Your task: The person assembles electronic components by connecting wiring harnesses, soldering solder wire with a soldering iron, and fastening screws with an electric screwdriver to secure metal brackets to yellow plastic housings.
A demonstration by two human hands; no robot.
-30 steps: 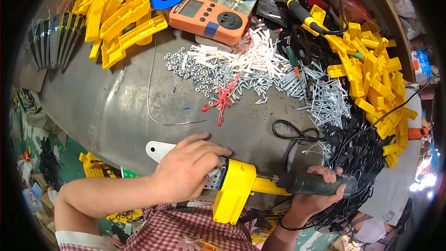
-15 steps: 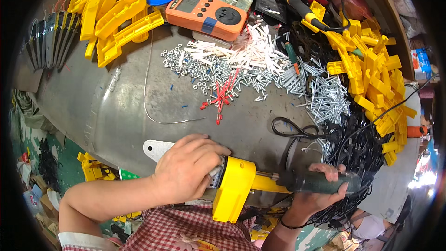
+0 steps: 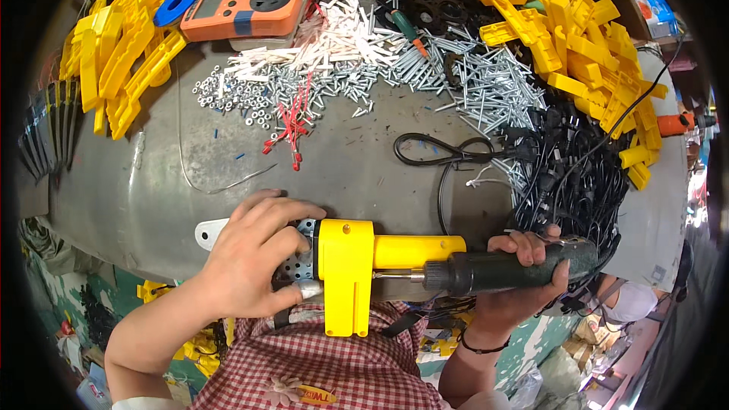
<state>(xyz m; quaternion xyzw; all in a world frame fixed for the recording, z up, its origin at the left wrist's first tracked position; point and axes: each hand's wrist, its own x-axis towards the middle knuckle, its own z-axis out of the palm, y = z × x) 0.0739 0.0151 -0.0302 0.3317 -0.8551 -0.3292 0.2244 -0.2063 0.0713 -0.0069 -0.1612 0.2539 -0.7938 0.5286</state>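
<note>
My left hand [image 3: 254, 258] is wrapped round the perforated metal end [image 3: 302, 264] of a yellow T-shaped plastic tool housing [image 3: 347, 273]. From beyond that hand sticks out a pale metal blade-like plate [image 3: 207, 234] with a hole in it. The housing's yellow handle [image 3: 421, 247] points right. My right hand [image 3: 524, 304] grips a dark green electric screwdriver [image 3: 486, 272] lying level. Its bit [image 3: 399, 275] reaches the right side of the housing, just on the near side of the handle. The exact spot where the tip meets is hard to see.
Screws [image 3: 486, 91], nuts [image 3: 235, 95], white sleeves [image 3: 349, 30] and red-tipped leads [image 3: 292, 129] lie across the grey table [image 3: 159, 175]. Yellow shells [image 3: 577, 53] are piled at both sides. Black cords [image 3: 569, 167] heap at right. An orange meter [image 3: 243, 11] stands at the back.
The yellow housing has turned from a tilt to nearly straight. The screwdriver's bit has shifted from the far side of the handle to its near side. The whole view has swung right.
</note>
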